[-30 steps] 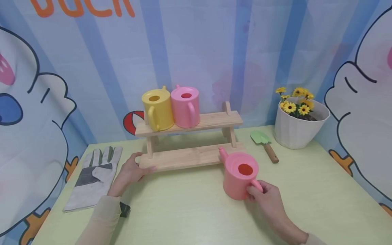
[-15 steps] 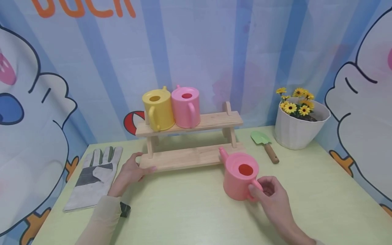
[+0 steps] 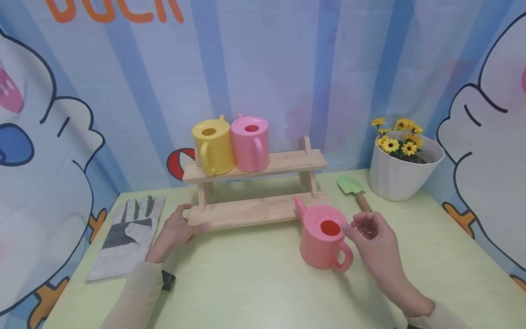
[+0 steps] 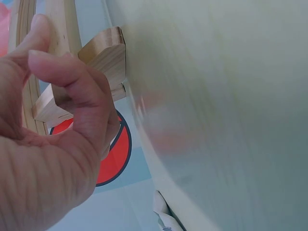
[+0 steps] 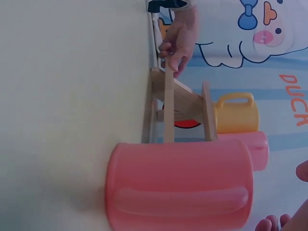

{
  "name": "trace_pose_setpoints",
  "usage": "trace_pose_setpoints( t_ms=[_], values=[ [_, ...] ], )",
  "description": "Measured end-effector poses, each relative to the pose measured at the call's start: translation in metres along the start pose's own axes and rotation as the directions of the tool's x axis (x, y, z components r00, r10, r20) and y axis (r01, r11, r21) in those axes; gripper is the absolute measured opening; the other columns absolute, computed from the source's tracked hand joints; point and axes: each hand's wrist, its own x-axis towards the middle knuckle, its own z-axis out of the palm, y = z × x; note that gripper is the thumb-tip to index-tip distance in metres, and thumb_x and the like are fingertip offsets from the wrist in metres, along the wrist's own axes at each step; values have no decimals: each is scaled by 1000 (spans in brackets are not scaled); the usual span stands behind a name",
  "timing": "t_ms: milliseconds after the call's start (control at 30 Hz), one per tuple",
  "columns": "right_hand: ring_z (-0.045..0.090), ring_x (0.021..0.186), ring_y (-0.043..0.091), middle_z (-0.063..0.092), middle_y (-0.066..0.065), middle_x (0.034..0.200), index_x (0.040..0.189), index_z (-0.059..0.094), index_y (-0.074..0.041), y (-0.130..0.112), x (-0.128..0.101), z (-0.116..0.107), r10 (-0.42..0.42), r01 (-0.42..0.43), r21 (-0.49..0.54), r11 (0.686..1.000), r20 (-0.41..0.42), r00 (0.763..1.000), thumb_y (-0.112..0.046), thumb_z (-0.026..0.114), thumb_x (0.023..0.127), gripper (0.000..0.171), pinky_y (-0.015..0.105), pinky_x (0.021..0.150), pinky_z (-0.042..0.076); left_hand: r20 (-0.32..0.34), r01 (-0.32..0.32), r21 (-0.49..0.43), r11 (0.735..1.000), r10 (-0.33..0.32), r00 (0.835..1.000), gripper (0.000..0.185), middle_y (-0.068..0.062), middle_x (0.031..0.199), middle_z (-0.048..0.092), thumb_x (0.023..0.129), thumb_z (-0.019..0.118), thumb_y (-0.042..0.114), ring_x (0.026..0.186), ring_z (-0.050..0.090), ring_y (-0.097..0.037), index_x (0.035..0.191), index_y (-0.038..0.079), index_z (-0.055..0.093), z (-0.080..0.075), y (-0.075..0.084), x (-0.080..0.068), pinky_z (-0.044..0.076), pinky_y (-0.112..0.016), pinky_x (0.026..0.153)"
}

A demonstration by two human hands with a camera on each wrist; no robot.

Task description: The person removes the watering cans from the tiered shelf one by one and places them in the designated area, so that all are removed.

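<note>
A two-tier wooden shelf [image 3: 255,211] stands toward the back of the table. My left hand [image 3: 176,228] grips the left end of its lower plank; the left wrist view shows the fingers [image 4: 86,91] close up against the wood. In front of the plank's right end, a coral-pink watering can [image 3: 314,249] sits upright on the table, spout toward the shelf. Beside its rim, my right hand [image 3: 380,249] hovers with loosely bent fingers and holds nothing. The can's handle is free. On the upper plank, a yellow watering can [image 3: 219,153] and a pink watering can [image 3: 243,151] stand side by side.
A work glove [image 3: 123,246] lies flat at the left. Behind the right hand is a green trowel [image 3: 350,185], its wooden handle partly covered. A white pot [image 3: 398,183] with yellow flowers [image 3: 390,145] stands at the back right, near the printed curtain [image 3: 271,68].
My right hand has let go of the coral-pink watering can's handle and moved up and right, beside the rim. The can and the left hand have stayed in place.
</note>
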Motion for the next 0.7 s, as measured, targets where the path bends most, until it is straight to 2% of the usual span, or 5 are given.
trace_pose_setpoints(
  t_ms=[100, 200, 333, 467, 700],
  values=[
    [55, 112, 13, 63, 6, 130, 139, 54, -11, -14, 6, -2, -53, 53, -2, 999, -6, 999, -35, 71, 107, 44, 12, 87, 50, -3, -2, 5, 1000, 2, 1000, 109, -18, 111, 62, 91, 90, 44, 73, 58, -19, 168, 2, 24, 0, 0, 0, 46, -32, 71],
    [57, 112, 14, 65, 6, 127, 136, 59, -11, -29, 13, -1, -125, 125, -4, 992, 2, 992, -37, 71, 106, 41, 14, 88, 50, -3, 0, 10, 1000, 0, 1000, 109, -18, 110, 62, 91, 89, 43, 73, 58, -20, 168, 2, 24, 0, 1, 0, 46, -33, 71],
    [59, 113, 18, 67, 9, 127, 133, 63, -11, -51, 23, 6, -206, 207, -5, 978, 45, 977, -41, 71, 106, 41, 18, 90, 51, -3, 3, 14, 1000, -3, 1000, 109, -19, 110, 62, 91, 89, 44, 72, 58, -20, 168, 2, 23, 0, 1, 0, 46, -33, 72],
    [63, 115, 22, 69, 11, 127, 130, 66, -11, -74, 32, 17, -246, 247, 2, 969, 101, 964, -41, 72, 105, 39, 24, 92, 53, -7, 2, 17, 1000, -2, 1000, 109, -20, 113, 63, 92, 89, 44, 76, 59, -20, 168, 1, 24, 0, 0, 1, 46, -32, 72],
    [67, 111, 25, 73, 12, 121, 122, 72, -11, -105, 49, 45, -313, 310, 47, 950, 167, 935, -32, 75, 104, 28, 30, 94, 54, -8, 8, 19, 1000, -7, 1000, 109, -22, 117, 63, 91, 89, 44, 79, 61, -21, 168, 2, 24, 0, -1, 1, 47, -32, 73]
  ],
)
